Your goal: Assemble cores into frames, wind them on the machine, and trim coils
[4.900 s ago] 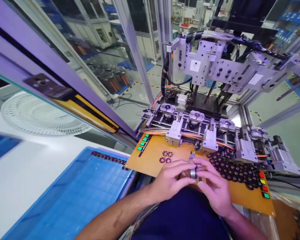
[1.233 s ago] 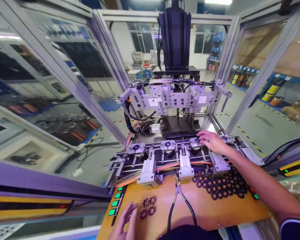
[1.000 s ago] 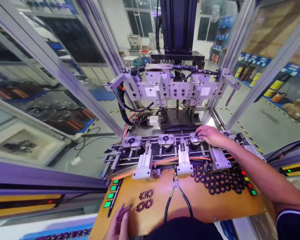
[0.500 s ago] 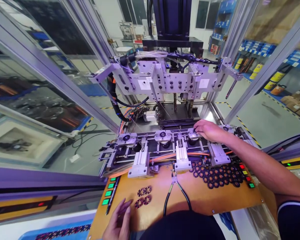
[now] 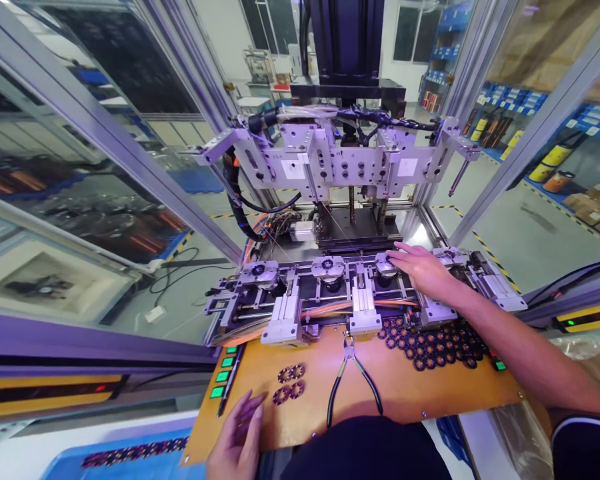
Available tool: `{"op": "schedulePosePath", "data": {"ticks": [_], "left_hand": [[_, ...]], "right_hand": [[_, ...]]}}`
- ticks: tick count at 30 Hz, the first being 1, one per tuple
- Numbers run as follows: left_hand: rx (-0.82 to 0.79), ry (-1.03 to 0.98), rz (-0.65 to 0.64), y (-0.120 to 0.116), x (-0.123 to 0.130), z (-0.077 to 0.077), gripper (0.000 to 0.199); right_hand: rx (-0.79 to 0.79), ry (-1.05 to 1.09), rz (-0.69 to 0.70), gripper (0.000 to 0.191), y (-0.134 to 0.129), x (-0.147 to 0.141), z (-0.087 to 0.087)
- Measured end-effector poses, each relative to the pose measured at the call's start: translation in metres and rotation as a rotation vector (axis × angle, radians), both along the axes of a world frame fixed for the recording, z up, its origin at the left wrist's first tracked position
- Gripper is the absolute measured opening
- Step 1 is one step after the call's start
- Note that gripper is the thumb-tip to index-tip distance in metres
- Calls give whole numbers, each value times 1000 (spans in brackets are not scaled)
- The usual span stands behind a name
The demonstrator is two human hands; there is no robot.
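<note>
My right hand (image 5: 425, 272) reaches to the third clamp fixture (image 5: 386, 268) in the machine's row. Its fingers are stretched out and apart, with the tips at the fixture's round top; part of the fixture is hidden behind them. My left hand (image 5: 237, 433) rests over the near left of the orange-brown board, fingers loosely bent and apart, nothing in it. Close to it lie two pairs of dark ring-shaped parts (image 5: 291, 383) with copper-coloured marks. Diagonal cutters (image 5: 349, 353) with black handles lie mid-board, jaws towards the machine.
Many small round dark parts (image 5: 433, 343) cover the board's right side. Green buttons (image 5: 222, 377) and a black pen-like stick (image 5: 231, 380) line the left edge. A blue tray (image 5: 130, 460) holds a row of rings. The machine's metal head (image 5: 350, 163) hangs above the fixtures.
My right hand's fingers have gone from bent together at the third fixture to stretched out and apart. My left hand stays nearly in place; the camera view has shifted slightly.
</note>
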State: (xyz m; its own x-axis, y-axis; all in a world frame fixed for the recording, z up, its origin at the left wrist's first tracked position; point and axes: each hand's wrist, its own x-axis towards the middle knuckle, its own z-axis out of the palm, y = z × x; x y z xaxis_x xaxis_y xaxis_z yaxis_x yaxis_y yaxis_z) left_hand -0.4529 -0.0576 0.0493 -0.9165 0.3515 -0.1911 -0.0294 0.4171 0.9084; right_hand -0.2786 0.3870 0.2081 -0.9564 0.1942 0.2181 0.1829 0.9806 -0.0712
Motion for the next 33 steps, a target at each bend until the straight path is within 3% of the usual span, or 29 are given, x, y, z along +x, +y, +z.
{"op": "schedulePosePath", "data": {"ticks": [3,6,10,12,14,17,20,23,25,27,31,33], "left_hand": [[2,3,0,-2,2,2,73],[-1,4,-12,-1,4,6,71],[-11,22,-27,0,8,12,68],[-29,48,-22,1,10,18,67],[-52,104,-18,2,14,29,67],[-46,234,-35,11,20,51,62],[-1,309,-104,25,27,72,52],[34,328,-235,40,34,86,42],[50,329,-336,53,38,94,38],[57,312,-475,68,45,107,34],[133,138,-910,100,68,147,33],[231,-6,-1022,110,80,164,36]], "right_hand": [[-12,45,-25,57,-6,-5,-6],[-16,126,-46,52,-14,0,1],[1,312,-118,48,-48,44,19],[-13,421,-181,47,-76,78,13],[-92,523,-235,42,-104,110,-8],[-196,423,-259,28,-140,140,-58],[-277,322,-301,19,-159,149,-103],[-344,310,-351,18,-164,146,-125],[-392,338,-366,19,-165,141,-125],[-454,385,-351,21,-170,132,-113],[-618,485,-222,13,-199,104,-66],[-718,541,-134,10,-216,89,-42]]}}
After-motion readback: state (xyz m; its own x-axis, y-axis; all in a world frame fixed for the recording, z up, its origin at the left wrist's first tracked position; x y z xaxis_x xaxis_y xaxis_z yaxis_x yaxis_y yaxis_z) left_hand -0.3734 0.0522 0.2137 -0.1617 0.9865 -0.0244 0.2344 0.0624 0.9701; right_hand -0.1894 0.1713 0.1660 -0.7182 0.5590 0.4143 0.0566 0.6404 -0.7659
